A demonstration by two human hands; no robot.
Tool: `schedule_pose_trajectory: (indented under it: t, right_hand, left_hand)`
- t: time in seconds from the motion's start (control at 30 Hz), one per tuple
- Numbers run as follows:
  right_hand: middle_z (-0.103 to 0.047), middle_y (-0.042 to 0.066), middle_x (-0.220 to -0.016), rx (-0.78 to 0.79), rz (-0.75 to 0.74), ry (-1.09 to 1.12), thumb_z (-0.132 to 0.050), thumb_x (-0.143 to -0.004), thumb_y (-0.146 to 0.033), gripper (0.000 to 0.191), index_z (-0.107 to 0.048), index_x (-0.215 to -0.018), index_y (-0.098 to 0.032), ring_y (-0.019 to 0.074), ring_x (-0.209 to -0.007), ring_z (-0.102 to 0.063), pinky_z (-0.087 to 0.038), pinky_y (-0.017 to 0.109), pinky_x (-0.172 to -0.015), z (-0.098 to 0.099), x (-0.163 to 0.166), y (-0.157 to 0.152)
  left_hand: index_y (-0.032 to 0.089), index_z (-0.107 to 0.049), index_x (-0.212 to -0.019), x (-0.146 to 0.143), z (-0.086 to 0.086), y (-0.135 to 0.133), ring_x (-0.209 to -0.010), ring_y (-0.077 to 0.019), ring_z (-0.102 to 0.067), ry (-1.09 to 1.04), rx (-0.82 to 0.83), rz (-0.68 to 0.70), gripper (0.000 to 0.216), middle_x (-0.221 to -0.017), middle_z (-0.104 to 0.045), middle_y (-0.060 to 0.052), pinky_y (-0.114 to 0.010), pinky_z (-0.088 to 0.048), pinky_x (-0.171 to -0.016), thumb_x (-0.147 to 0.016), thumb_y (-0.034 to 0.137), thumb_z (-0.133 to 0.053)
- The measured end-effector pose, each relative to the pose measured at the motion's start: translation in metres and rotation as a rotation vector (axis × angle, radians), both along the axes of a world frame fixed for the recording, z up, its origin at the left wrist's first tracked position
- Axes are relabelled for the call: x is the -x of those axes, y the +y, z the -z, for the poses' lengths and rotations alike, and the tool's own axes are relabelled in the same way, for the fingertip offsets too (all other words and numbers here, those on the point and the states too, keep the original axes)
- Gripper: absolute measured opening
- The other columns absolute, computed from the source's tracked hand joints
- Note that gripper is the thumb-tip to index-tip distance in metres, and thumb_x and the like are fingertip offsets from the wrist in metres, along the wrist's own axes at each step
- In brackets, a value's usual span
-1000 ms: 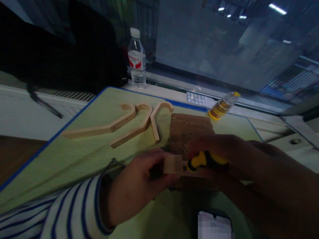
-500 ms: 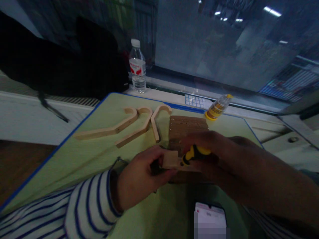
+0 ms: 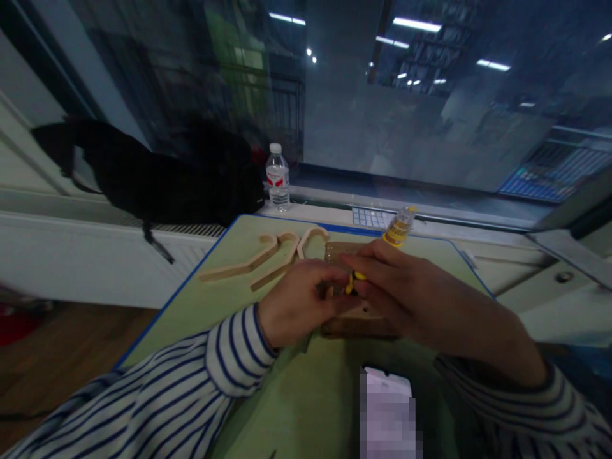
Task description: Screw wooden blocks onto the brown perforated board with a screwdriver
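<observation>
My left hand point(image 3: 303, 299) pinches a pale wooden piece point(image 3: 364, 311) between thumb and fingers; a small dark hole shows in its face. Over it, my right hand point(image 3: 406, 290) is closed around a screwdriver with a yellow and black handle point(image 3: 352, 282), its tip hidden by fingers. Beneath both hands lies a brown slatted wooden board point(image 3: 335, 252), mostly covered. Left of the board rest several bent wooden hooks point(image 3: 239, 266) with curled ends.
Behind the board stands a clear bottle with a yellow cap and base point(image 3: 399, 227). A water bottle point(image 3: 278, 182) and a black bag point(image 3: 191, 182) sit on the sill by the window. A phone point(image 3: 389, 386) lies near me on the pale green table point(image 3: 296, 389).
My view has tilted up and back, so things look smaller and lower. My hands have come closer together, and less of the screwdriver handle and pale wooden piece shows.
</observation>
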State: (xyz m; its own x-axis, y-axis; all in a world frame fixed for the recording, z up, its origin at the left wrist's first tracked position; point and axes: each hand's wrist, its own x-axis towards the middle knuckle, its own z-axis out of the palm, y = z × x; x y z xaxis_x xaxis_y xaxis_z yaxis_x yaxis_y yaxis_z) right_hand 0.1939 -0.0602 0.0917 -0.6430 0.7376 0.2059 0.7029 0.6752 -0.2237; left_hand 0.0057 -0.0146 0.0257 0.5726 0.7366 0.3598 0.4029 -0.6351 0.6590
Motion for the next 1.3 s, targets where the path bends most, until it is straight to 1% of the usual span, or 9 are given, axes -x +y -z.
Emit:
schedule_pose_trajectory:
  t: [0.2, 0.4, 0.53, 0.73, 0.83, 0.97, 1.03, 1.17, 1.3]
  right_hand:
    - [-0.060, 0.013, -0.125, -0.053, -0.050, 0.075, -0.042, -0.097, -0.025, 0.039, -0.048, -0.134, -0.015, 0.0219, -0.114, -0.057, -0.049, 0.042, -0.096, 0.004, -0.005, 0.006]
    - [-0.068, 0.006, -0.109, -0.017, -0.064, 0.079, -0.046, -0.095, -0.019, 0.031, -0.057, -0.124, -0.019, 0.0193, -0.103, -0.062, -0.049, 0.038, -0.095, -0.004, -0.001, 0.002]
    - [-0.067, 0.006, -0.108, -0.020, -0.027, 0.048, -0.047, -0.095, -0.019, 0.026, -0.061, -0.117, -0.018, 0.0201, -0.101, -0.062, -0.049, 0.037, -0.092, -0.003, 0.003, -0.001]
    - [-0.067, 0.008, -0.101, -0.066, 0.003, 0.009, -0.047, -0.096, -0.026, 0.022, -0.063, -0.109, -0.017, 0.0197, -0.094, -0.064, -0.050, 0.035, -0.085, -0.001, 0.010, -0.002]
    - [-0.066, 0.008, -0.100, -0.061, 0.010, -0.005, -0.047, -0.096, -0.026, 0.022, -0.064, -0.106, -0.016, 0.0192, -0.093, -0.063, -0.050, 0.035, -0.085, -0.002, 0.012, -0.002]
    - [-0.065, 0.008, -0.099, -0.052, 0.009, -0.003, -0.045, -0.097, -0.026, 0.023, -0.062, -0.107, -0.015, 0.0196, -0.095, -0.062, -0.049, 0.036, -0.086, 0.001, 0.012, 0.002]
    - [-0.066, 0.008, -0.102, -0.075, 0.001, 0.017, -0.045, -0.097, -0.027, 0.024, -0.061, -0.110, -0.015, 0.0204, -0.099, -0.061, -0.049, 0.037, -0.089, 0.004, 0.011, 0.005]
    - [-0.066, 0.009, -0.111, -0.101, -0.035, 0.064, -0.046, -0.096, -0.027, 0.025, -0.060, -0.114, -0.016, 0.0203, -0.106, -0.060, -0.047, 0.037, -0.094, 0.006, 0.005, 0.006]
    - [-0.064, 0.010, -0.121, -0.106, -0.035, 0.040, -0.047, -0.096, -0.024, 0.033, -0.054, -0.127, -0.017, 0.0198, -0.113, -0.058, -0.046, 0.036, -0.097, 0.002, 0.002, 0.003]
  left_hand:
    - [0.018, -0.071, -0.080, 0.001, 0.002, 0.011, -0.074, -0.0144, -0.062, 0.004, -0.022, 0.067, 0.022, -0.076, -0.069, 0.000, -0.025, -0.046, -0.071, -0.085, 0.038, -0.063]
    - [0.018, -0.073, -0.082, 0.002, 0.001, 0.011, -0.076, -0.0156, -0.061, 0.009, -0.065, 0.105, 0.021, -0.078, -0.069, -0.002, -0.028, -0.044, -0.073, -0.084, 0.038, -0.065]
    - [0.018, -0.073, -0.087, 0.006, -0.001, 0.015, -0.078, -0.0154, -0.061, 0.019, -0.030, 0.213, 0.017, -0.078, -0.068, -0.002, -0.027, -0.045, -0.074, -0.086, 0.032, -0.063]
    - [0.017, -0.071, -0.095, 0.012, -0.002, 0.020, -0.091, -0.0158, -0.062, 0.018, 0.011, 0.348, 0.020, -0.094, -0.069, -0.004, -0.029, -0.045, -0.086, -0.091, 0.025, -0.054]
    - [0.017, -0.070, -0.098, 0.011, -0.001, 0.019, -0.092, -0.0173, -0.062, 0.037, -0.048, 0.303, 0.019, -0.096, -0.068, -0.005, -0.031, -0.045, -0.087, -0.088, 0.028, -0.057]
    - [0.016, -0.069, -0.095, 0.006, 0.001, 0.015, -0.087, -0.0208, -0.061, 0.043, -0.136, 0.136, 0.028, -0.089, -0.068, -0.006, -0.034, -0.046, -0.080, -0.080, 0.039, -0.068]
    - [0.016, -0.068, -0.091, 0.004, 0.002, 0.014, -0.085, -0.0201, -0.061, 0.047, -0.141, 0.096, 0.024, -0.086, -0.068, -0.005, -0.033, -0.045, -0.079, -0.080, 0.038, -0.068]
    - [0.016, -0.067, -0.079, 0.003, 0.002, 0.014, -0.083, -0.0183, -0.060, 0.032, -0.125, 0.118, 0.020, -0.082, -0.067, -0.003, -0.032, -0.044, -0.080, -0.083, 0.035, -0.066]
    - [0.018, -0.070, -0.084, 0.003, 0.001, 0.015, -0.084, -0.0170, -0.060, 0.020, -0.096, 0.163, 0.016, -0.082, -0.067, -0.003, -0.031, -0.044, -0.081, -0.085, 0.032, -0.065]
